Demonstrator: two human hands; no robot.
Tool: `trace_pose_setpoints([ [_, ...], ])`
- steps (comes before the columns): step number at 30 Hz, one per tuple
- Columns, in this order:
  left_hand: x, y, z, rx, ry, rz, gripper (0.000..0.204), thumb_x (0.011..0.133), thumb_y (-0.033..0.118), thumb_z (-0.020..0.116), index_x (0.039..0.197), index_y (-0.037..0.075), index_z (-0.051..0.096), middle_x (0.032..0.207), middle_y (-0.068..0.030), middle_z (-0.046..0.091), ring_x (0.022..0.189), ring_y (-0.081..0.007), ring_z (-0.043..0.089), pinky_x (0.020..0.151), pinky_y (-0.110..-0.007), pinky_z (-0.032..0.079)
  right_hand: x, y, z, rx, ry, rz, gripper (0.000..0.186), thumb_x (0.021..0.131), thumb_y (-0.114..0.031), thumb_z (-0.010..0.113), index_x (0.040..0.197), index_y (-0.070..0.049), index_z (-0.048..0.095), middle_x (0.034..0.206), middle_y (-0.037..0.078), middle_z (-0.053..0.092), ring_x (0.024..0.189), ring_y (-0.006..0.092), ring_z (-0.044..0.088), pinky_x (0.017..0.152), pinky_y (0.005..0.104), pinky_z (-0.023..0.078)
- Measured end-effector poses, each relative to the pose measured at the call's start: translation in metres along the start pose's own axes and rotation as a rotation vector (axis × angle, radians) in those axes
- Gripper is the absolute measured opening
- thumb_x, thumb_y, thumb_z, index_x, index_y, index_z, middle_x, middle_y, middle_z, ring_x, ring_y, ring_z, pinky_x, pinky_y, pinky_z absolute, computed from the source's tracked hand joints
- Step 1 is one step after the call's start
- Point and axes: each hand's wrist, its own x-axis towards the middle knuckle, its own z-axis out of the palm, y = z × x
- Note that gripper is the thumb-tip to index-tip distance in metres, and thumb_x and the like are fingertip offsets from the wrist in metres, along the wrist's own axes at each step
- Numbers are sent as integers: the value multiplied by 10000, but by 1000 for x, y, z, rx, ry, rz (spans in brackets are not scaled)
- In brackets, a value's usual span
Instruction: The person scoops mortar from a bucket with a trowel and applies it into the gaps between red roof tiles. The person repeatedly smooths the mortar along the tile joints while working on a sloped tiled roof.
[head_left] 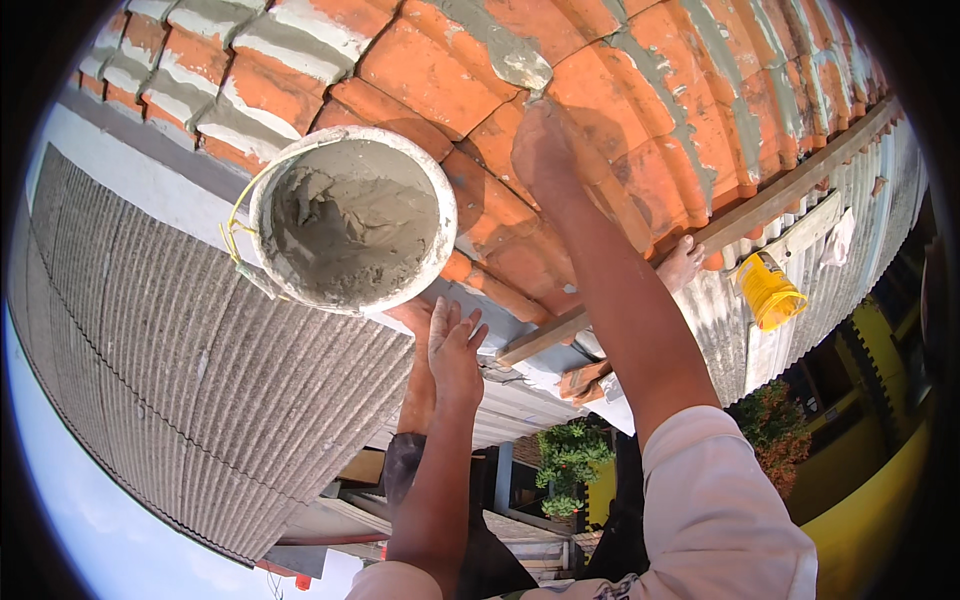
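Observation:
In my right hand [545, 150], closed round its handle, is a trowel [525, 68] with a small mortar-smeared blade. The blade touches the orange roof tiles [430, 75] at the lower end of a grey mortar strip [480, 25]; the fist hides the handle. My left hand [456, 350] is empty, its fingers spread, just below a white bucket [447, 215] that stands on the tiles to the left. Wet grey mortar [350, 225] partly fills the bucket, and its wire handle [232, 215] hangs over the left side.
A wooden beam [780, 195] crosses the tiles' lower edge, with my bare foot [682, 264] against it. Beyond it a yellow pail [768, 290] lies tilted on corrugated sheeting [715, 320]. Grey corrugated roofing [190, 350] slopes away at left. Plants [575, 460] show far below.

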Motion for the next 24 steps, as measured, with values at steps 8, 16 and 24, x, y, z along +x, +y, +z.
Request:
trace_pose_setpoints([
  [8, 3, -2, -5, 33, 31, 13, 823, 1005, 54, 529, 1676, -13, 56, 1689, -258, 240, 1445, -385, 461, 1195, -501, 417, -70, 38, 3, 61, -48, 151, 244, 999, -179, 581, 1121, 9, 483, 1054, 277, 650, 1041, 483, 645, 867, 583, 513],
  [16, 1, -9, -7, 17, 53, 54, 782, 1029, 43, 490, 1681, 1, 59, 1716, -254, 193, 1461, -369, 453, 1182, -464, 434, -78, 28, -17, 234, 1, 145, 332, 918, -133, 673, 1153, 6, 485, 1033, 284, 689, 1017, 473, 681, 875, 568, 530],
  [24, 6, 13, -14, -224, 186, 138, 858, 1003, 33, 498, 1709, 100, 15, 1755, -151, 152, 1510, -359, 392, 1175, -496, 403, -160, 9, -76, 36, -302, 228, 290, 950, -203, 644, 1136, -6, 540, 1106, 284, 674, 1060, 484, 663, 927, 576, 503],
])
